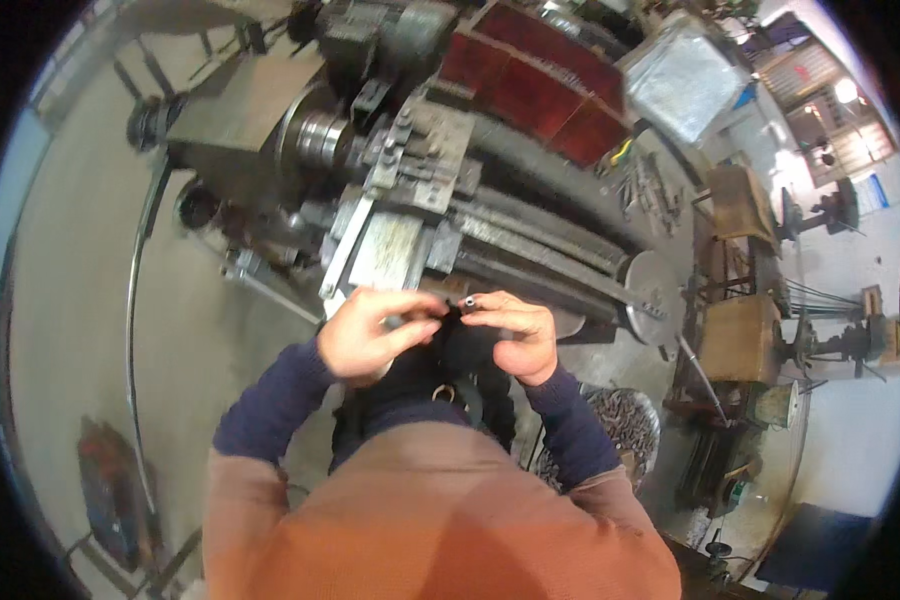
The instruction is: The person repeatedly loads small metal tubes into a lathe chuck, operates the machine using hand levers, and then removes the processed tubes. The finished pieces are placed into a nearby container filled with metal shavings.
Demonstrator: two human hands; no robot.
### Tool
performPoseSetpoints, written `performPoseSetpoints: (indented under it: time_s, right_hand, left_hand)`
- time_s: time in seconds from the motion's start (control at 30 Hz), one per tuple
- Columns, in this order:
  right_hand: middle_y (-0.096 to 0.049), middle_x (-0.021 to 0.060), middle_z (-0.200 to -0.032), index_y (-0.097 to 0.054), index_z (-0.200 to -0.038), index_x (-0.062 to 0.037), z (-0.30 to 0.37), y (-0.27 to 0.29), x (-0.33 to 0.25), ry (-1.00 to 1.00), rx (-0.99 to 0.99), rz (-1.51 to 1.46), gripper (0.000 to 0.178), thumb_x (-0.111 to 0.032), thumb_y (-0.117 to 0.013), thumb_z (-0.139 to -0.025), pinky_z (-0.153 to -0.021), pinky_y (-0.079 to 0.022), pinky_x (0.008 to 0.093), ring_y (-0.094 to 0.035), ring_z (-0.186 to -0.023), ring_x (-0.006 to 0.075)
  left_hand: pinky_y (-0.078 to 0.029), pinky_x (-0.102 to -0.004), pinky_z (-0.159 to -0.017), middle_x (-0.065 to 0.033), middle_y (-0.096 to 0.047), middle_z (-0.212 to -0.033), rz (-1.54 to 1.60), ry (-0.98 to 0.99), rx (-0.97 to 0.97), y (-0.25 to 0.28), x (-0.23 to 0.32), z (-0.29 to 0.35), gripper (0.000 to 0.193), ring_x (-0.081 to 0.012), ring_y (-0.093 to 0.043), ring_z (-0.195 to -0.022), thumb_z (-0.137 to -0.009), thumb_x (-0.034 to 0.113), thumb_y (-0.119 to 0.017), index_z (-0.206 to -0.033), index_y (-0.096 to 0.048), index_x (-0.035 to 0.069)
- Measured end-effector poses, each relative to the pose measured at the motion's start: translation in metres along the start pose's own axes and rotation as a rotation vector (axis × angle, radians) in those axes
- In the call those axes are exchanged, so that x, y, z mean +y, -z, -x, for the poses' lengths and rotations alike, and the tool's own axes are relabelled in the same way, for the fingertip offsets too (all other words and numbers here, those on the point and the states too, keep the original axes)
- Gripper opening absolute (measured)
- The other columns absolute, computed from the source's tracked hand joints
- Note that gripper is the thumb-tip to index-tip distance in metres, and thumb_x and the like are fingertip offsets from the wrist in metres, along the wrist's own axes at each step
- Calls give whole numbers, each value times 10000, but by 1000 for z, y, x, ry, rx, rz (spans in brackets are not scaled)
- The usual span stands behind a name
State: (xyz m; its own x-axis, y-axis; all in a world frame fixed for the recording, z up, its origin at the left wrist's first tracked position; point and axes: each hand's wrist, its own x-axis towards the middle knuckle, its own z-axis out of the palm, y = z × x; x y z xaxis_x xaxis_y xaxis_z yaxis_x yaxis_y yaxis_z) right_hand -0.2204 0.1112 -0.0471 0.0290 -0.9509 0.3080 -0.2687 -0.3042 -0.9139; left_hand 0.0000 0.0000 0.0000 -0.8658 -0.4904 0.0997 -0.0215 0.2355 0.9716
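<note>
In front of my waist, close to the lathe, my right hand (522, 335) pinches a small round metal piece (470, 303) with a hole in its end. The piece points up and away from me. Just left of it is my left hand (370, 332), slightly blurred, its thumb and forefinger apart. I see nothing held in it, though its other fingers are partly hidden. Beyond both hands stands the lathe, with its bright round chuck (322, 138), its tool post (420, 160) and a pale flat plate (385, 250) on the carriage.
A dark red metal box (535, 80) sits behind the lathe bed (540, 240). Loose tools (652, 195) lie on the right, near a round metal disc (652, 290). A container of metal pieces (625, 425) stands by my right elbow. A long bar (135, 330) runs along the left.
</note>
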Motion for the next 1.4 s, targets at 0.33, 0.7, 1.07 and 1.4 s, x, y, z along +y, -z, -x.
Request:
performPoseSetpoints:
  time_s: [0.33, 0.7, 1.07, 1.4]
  right_hand:
    - [-657, 132, -853, -660, -960, -61, -172, 182, 12, -27, 400, 665, 368, -100, -561, -607, -738, -495, 305, -641, -795, 215]
    - [-525, 166, -1203, -635, -1042, -61, 0, 192, -10, -82, 411, 515, 457, -14, -536, -598, -757, -484, 287, -611, -889, 178]
    - [-665, 147, -820, -693, -867, -77, 404, 141, -58, -1268, 1073, 669, 310, -156, -586, -587, -754, -486, 304, -648, -792, 247]
    - [-650, 165, -766, -701, -858, -87, 415, 107, -38, -1472, 838, 694, 293, -166, -601, -595, -707, -496, 314, -642, -724, 263]
  left_hand:
    - [-482, -269, -671, -88, -641, -739, 37, 216, 289, 51, -4, 40, 204, -132, -616, -693, -822, 73, -560, -971, -583, -64]
    - [-464, -268, -704, -93, -619, -860, -163, 229, 454, 92, -68, 62, 261, -140, -587, -740, -841, 58, -560, -1077, -560, -55]
    - [-417, -244, -578, -61, -607, -774, -603, 115, 520, 167, -221, 47, 283, -119, -532, -639, -861, 174, -580, -1039, -568, -46]
    - [-459, -295, -679, -122, -633, -902, -612, 341, 450, 159, -189, 46, 368, -167, -570, -723, -852, 199, -581, -1088, -552, -82]
